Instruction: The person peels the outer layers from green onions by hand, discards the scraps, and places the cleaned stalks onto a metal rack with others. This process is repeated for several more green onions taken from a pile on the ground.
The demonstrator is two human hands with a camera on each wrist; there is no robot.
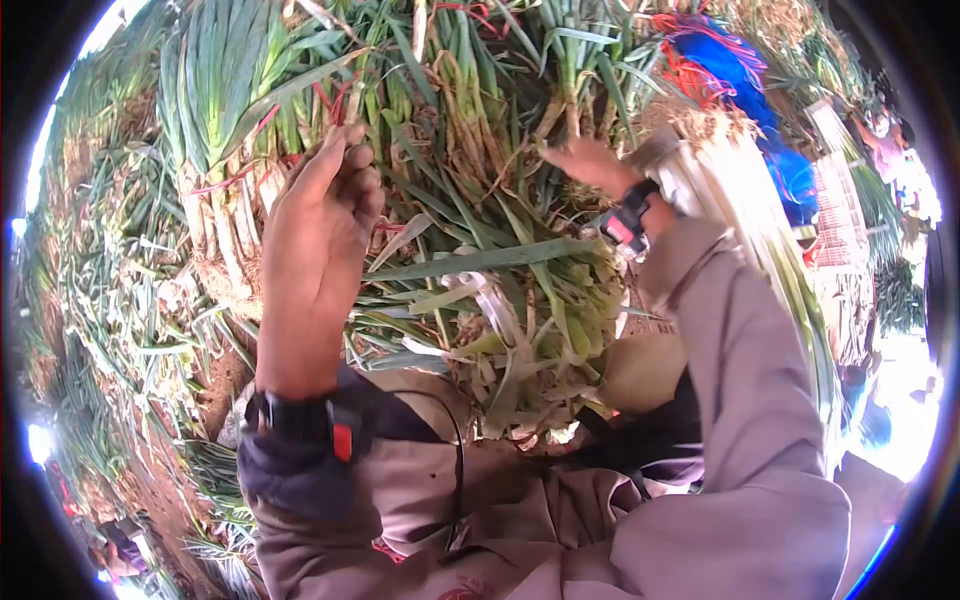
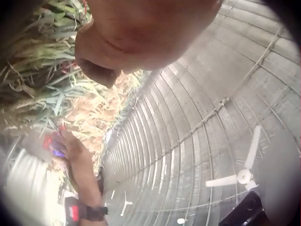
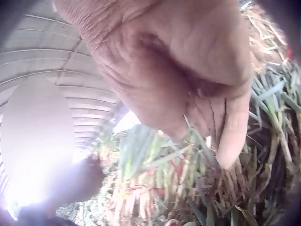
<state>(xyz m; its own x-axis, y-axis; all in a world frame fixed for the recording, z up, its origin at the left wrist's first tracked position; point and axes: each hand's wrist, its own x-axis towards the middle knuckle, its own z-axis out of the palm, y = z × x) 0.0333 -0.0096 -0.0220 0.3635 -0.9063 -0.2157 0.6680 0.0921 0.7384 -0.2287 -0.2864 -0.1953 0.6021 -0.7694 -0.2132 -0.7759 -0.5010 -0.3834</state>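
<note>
My left hand (image 1: 322,220) is raised over the green onion bundles, its fingers curled in toward the palm. Its fingertips overlap red ties (image 1: 335,100) round a bundle in the head view; the left wrist view shows nothing in that hand (image 2: 141,37). Farther right, my right hand (image 1: 592,163) reaches leftward over the stalks with the index finger extended. In the right wrist view this hand (image 3: 188,70) hangs above green onions (image 3: 230,186), the other fingers loosely bent and nothing between them. A tied bundle of green onions (image 1: 215,100) stands left of my left hand.
Loose leaves (image 1: 530,320) heap up before my lap. Long white stalks (image 1: 740,190) lie beside my right forearm. Beyond them are a blue bundle of string (image 1: 735,75) and a pinkish crate (image 1: 842,220). More green onions (image 1: 120,250) cover the ground at left.
</note>
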